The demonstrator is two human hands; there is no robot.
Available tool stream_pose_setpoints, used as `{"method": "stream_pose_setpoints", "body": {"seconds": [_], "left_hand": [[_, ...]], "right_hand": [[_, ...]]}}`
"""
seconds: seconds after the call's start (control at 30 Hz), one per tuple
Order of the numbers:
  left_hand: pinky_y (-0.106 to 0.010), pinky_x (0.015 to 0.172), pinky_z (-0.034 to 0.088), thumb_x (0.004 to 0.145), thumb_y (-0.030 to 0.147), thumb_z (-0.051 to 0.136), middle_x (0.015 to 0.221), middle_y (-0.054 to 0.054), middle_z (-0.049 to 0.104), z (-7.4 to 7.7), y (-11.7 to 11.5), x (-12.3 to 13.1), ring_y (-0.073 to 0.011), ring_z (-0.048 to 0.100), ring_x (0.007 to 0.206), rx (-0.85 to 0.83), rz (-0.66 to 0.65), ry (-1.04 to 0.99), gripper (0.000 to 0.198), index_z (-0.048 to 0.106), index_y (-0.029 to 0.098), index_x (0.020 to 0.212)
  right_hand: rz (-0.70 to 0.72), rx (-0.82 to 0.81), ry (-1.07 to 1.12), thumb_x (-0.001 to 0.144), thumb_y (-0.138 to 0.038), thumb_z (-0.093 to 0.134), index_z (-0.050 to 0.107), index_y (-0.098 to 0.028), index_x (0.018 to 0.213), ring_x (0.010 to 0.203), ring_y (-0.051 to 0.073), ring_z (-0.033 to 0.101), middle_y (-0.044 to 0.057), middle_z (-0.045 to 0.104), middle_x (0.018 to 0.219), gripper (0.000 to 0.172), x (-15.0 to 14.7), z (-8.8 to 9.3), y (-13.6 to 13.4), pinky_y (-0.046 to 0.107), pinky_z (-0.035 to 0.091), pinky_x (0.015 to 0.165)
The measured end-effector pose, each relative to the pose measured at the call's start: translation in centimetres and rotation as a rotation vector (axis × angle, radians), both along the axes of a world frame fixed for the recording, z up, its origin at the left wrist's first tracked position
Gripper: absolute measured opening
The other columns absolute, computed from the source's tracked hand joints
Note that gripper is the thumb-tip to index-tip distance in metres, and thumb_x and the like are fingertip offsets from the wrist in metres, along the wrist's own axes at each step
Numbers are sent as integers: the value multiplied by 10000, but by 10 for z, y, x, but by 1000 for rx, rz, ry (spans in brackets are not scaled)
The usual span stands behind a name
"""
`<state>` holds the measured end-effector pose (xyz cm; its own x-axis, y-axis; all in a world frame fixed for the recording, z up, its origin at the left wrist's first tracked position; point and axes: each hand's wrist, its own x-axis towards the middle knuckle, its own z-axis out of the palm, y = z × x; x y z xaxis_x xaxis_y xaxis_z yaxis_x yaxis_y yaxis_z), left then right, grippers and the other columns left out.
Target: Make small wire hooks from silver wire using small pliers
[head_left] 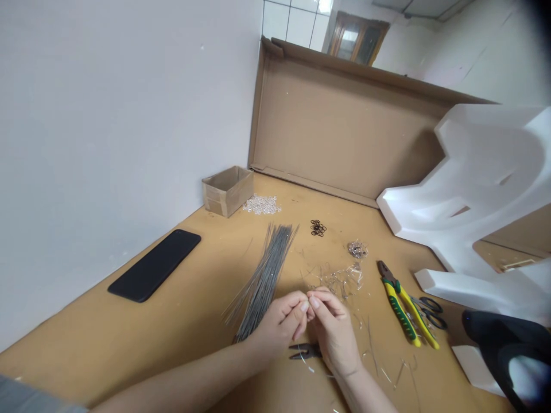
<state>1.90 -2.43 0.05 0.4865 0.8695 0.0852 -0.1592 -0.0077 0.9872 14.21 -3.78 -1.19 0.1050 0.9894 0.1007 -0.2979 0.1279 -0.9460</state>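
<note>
Left hand (pixel 282 321) and right hand (pixel 334 330) both pinch a tiny wire bit (pixel 309 299) just above the surface (pixel 181 321) beside the wire bundle (pixel 266 275), so I'd keep the fingertips close and steady.

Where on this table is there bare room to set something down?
Bare tabletop lies between the phone and the wire bundle, and beyond the black rings toward the cardboard wall. Crowded right of the bundle: wire scraps, yellow-handled pliers.

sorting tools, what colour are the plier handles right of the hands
The plier handles are yellow and green; head view.
</note>
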Motion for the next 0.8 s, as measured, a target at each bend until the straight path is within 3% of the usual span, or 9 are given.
{"method": "stream_pose_setpoints", "body": {"seconds": [0.17, 0.3, 0.63, 0.8], "left_hand": [[-203, 468, 268, 858, 413, 373, 433, 78, 345, -1, -1, 1, -69, 275, 416, -1, 22, -8, 314, 448, 161, 686], [-208, 498, 294, 869, 385, 360, 436, 73, 350, -2, 1, 1, -75, 305, 434, 33, 14, -5, 303, 447, 161, 686], [-216, 526, 319, 874, 371, 355, 443, 64, 354, 3, -3, 0, -76, 328, 445, 57, 11, -12, 337, 405, 172, 607], [-218, 537, 327, 872, 389, 363, 439, 59, 352, 4, -3, 0, -77, 338, 451, 36, 7, -36, 376, 381, 175, 563]], "right_hand": [[-28, -4, -11, 760, -232, 629, 669, -206, 753, 668, 108, 467, -14, 497, 715, 48, -1, -3, -1, 244, 385, 634], [2, -52, 44, 750, -260, 638, 668, -231, 875, 622, 113, 471, -19, 510, 668, 131, -1, -4, -2, 253, 392, 609], [-88, 61, -115, 782, -240, 605, 676, -226, 813, 699, 129, 474, -11, 493, 695, 78, -4, 0, -6, 254, 382, 658], [-95, 23, -122, 774, -251, 612, 677, -222, 818, 652, 123, 459, 2, 495, 745, 83, -4, -1, -7, 257, 376, 619]]}}
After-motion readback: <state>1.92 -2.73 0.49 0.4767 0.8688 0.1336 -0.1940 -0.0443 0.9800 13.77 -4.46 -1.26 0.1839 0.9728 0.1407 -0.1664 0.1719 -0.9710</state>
